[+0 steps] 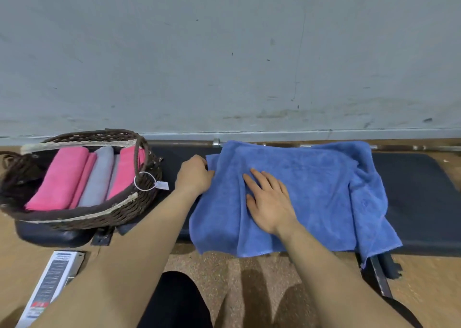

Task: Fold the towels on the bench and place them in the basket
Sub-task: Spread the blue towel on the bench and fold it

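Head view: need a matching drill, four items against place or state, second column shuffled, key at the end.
Items
1. blue towel
2. wicker basket
3. left hand
4. right hand

Place or state
A. lies flat on the blue cloth, fingers straight
B. grips the blue cloth's left edge
C. spread over the black bench, front edge hanging off
D. holds folded pink towels and a grey towel

Pairs: 1-C, 2-D, 3-B, 4-A
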The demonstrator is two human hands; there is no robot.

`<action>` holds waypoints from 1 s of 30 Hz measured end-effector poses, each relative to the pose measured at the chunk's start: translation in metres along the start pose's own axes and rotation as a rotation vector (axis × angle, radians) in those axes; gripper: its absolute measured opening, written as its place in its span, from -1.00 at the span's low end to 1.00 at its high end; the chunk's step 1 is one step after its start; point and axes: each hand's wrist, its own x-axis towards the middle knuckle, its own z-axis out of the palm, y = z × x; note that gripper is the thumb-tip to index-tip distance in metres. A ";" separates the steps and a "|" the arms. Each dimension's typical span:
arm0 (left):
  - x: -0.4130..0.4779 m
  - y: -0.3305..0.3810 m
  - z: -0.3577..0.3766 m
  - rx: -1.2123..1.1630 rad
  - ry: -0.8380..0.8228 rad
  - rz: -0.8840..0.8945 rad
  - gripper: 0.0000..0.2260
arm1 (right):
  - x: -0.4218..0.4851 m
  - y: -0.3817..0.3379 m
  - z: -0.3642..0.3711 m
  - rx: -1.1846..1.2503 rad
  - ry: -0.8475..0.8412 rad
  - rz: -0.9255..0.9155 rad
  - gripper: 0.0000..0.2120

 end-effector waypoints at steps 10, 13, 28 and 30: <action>0.021 0.004 -0.024 0.204 0.370 0.010 -0.77 | 0.004 0.002 0.011 -0.009 0.061 0.021 -0.40; 0.010 0.004 -0.006 0.224 0.354 0.089 -0.65 | 0.003 0.002 0.009 0.004 0.058 0.009 -0.40; -0.078 -0.037 0.036 0.329 0.095 0.266 -0.32 | -0.041 0.046 -0.031 0.088 0.018 0.058 -0.42; -0.082 -0.027 0.034 0.338 0.104 0.272 -0.35 | -0.057 0.065 -0.038 0.094 0.075 0.148 -0.40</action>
